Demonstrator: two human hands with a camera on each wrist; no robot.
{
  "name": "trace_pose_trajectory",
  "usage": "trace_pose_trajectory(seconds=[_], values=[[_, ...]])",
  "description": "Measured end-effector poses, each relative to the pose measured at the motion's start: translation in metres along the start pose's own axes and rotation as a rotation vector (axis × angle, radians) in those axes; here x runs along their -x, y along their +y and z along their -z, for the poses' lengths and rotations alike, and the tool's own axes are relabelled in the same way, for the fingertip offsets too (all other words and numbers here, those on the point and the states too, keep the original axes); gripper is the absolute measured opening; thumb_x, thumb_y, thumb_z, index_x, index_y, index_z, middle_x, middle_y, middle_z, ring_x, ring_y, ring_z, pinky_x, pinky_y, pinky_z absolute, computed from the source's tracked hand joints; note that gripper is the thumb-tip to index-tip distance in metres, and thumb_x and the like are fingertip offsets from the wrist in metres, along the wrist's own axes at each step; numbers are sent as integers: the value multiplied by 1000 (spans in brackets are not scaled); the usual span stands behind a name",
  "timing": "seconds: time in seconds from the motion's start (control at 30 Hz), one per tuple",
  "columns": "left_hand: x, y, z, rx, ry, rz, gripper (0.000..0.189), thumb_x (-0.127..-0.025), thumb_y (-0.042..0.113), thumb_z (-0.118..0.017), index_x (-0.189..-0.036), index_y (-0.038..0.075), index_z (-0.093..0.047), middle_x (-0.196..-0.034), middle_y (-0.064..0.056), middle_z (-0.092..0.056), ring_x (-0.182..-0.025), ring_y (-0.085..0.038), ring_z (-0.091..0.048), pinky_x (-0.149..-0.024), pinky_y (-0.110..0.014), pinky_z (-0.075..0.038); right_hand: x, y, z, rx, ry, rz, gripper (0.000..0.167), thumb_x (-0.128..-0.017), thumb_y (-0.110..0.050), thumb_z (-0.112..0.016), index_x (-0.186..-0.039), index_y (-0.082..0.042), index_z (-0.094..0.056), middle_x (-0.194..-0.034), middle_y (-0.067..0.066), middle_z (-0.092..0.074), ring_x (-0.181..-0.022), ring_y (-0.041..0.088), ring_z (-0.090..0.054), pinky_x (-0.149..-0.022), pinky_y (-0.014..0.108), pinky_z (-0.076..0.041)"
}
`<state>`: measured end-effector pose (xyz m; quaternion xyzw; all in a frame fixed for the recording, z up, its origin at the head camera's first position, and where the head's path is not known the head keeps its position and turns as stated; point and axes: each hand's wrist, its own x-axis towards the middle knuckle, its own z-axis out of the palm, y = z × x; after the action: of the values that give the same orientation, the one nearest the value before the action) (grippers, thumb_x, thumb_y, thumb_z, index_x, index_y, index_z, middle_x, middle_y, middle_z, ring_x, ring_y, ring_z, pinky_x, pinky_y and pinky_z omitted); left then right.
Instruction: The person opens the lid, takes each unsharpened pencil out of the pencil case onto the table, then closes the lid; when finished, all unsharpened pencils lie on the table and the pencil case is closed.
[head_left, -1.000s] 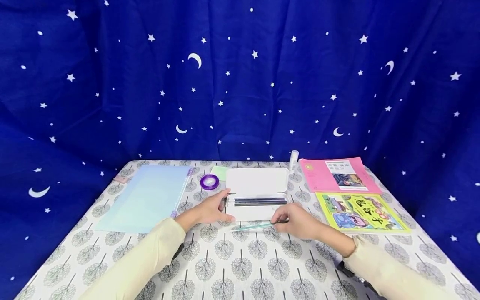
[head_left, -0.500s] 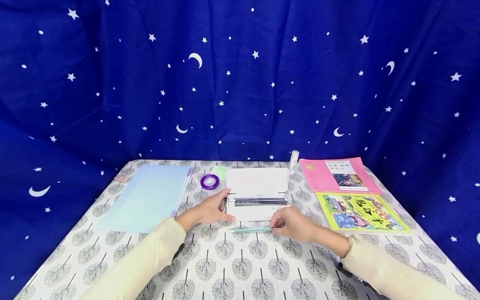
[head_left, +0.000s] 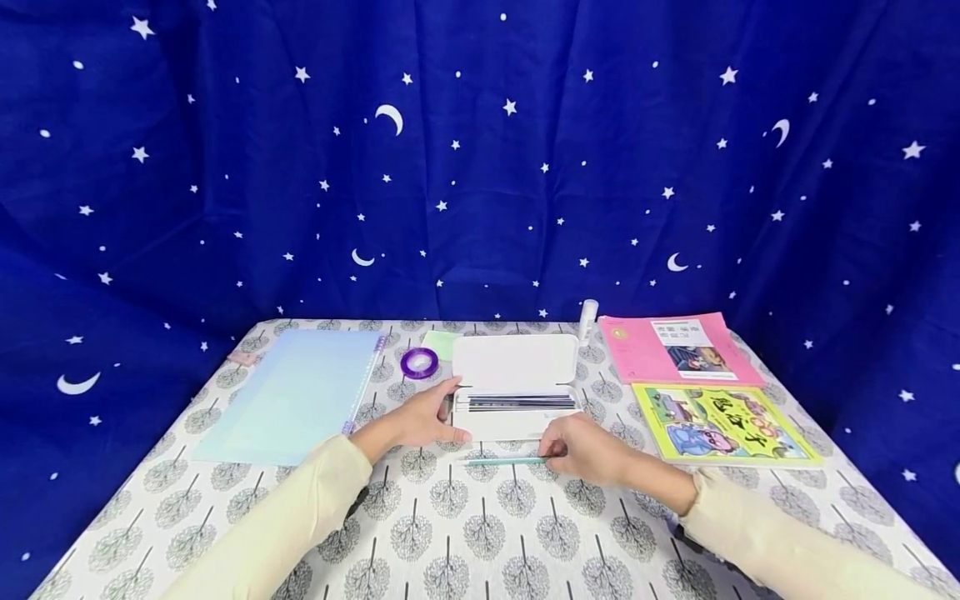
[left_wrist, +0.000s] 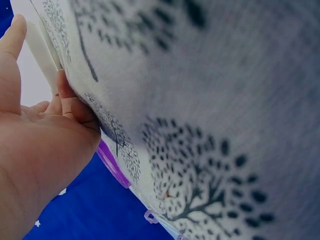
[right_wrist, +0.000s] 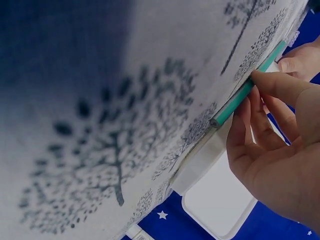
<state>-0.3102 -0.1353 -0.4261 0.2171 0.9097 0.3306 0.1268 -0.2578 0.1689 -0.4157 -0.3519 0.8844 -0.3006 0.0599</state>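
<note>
A white pencil case [head_left: 506, 427] lies open at the table's middle, its lid [head_left: 514, 360] folded back and several dark, thin sticks [head_left: 521, 403] inside. My left hand [head_left: 416, 418] holds the case's left end, thumb at the front corner and fingers at the side. Just in front of the case, a teal pencil [head_left: 502, 460] lies crosswise, close over the tablecloth, its pale tip to the left. Thumb and fingertips of my right hand [head_left: 588, 450] pinch its right part. In the right wrist view, the pencil's blunt end [right_wrist: 216, 122] sticks out past the fingers.
A pale blue spiral notebook [head_left: 292, 400] lies left, with a purple tape roll [head_left: 418, 363] and green paper [head_left: 438, 343] beyond the left hand. A white glue stick [head_left: 588, 323] stands behind the case. To the right are a pink book [head_left: 637, 354] and a yellow picture book [head_left: 723, 425].
Over the last second the right hand has shifted slightly left and down with the pencil, which has turned level with the case's front edge. The left hand stays put.
</note>
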Motion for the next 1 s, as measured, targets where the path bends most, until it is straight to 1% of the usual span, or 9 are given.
trace_pose_trajectory(seconds=[0.1, 0.17, 0.33, 0.47, 0.6, 0.67, 0.8, 0.9, 1.0], values=[[1, 0, 1, 6, 3, -3, 107, -79, 44, -81, -159, 14, -17, -90, -3, -54, -76, -16, -48, -81, -36, -46, -1, 0, 1, 15, -7, -3, 15, -79, 6, -73, -87, -7, -72, -80, -2, -68, -71, 5, -61, -68, 21, -54], [1, 0, 1, 6, 2, -3, 108, -79, 45, -81, -159, 14, -17, -91, -3, -54, -76, -16, -48, -80, -35, -46, -2, -2, 2, 31, -1, -1, 15, -79, 4, -74, -88, -7, -72, -82, -2, -68, -73, 6, -61, -70, 22, -55], [1, 1, 0, 7, -1, -9, 108, -79, 44, -81, -159, 13, -17, -92, -3, -54, -77, -16, -49, -81, -36, -46, -4, -4, 9, 102, 56, 53, 13, -79, 0, -76, -90, -6, -73, -88, 0, -71, -79, 10, -65, -74, 29, -56], [1, 1, 1, -1, 0, -9, 107, -79, 45, -81, -159, 12, -17, -92, -3, -54, -77, -16, -49, -79, -35, -46, -11, -5, 17, 132, 90, 84, 9, -81, -3, -75, -90, -5, -73, -88, 0, -72, -78, 10, -65, -72, 30, -56], [1, 2, 0, -10, 1, -14, 107, -79, 44, -81, -159, 12, -17, -91, -4, -54, -76, -16, -48, -76, -34, -46, -20, -3, 22, 121, 99, 69, 9, -83, -4, -74, -93, -4, -73, -90, 1, -72, -79, 10, -66, -74, 32, -56], [1, 1, 0, -12, 3, -19, 107, -80, 44, -81, -159, 12, -18, -91, -4, -54, -75, -16, -48, -75, -34, -46, -24, -2, 24, 112, 97, 56, 10, -84, -4, -73, -95, -3, -73, -91, 3, -73, -80, 12, -67, -76, 37, -57], [0, 0, -1, -7, 1, -16, 108, -79, 45, -81, -159, 12, -17, -93, -4, -55, -78, -16, -50, -81, -36, -46, -31, 3, 25, 104, 90, 21, 12, -85, -6, -74, -97, -4, -73, -93, 5, -74, -84, 15, -68, -81, 42, -56], [0, 0, -1, 2, 1, -14, 108, -79, 45, -81, -159, 12, -16, -94, -4, -55, -79, -17, -50, -84, -38, -46, -38, 8, 25, 84, 89, 2, 12, -85, -6, -74, -96, -4, -73, -90, 3, -73, -82, 14, -67, -80, 39, -56], [0, -2, -1, 2, 3, -14, 109, -79, 45, -81, -159, 12, -16, -93, -4, -55, -79, -17, -50, -83, -37, -46, -45, 13, 25, 71, 99, 11, 10, -84, -5, -73, -94, -4, -73, -84, 1, -72, -77, 11, -65, -75, 35, -55]])
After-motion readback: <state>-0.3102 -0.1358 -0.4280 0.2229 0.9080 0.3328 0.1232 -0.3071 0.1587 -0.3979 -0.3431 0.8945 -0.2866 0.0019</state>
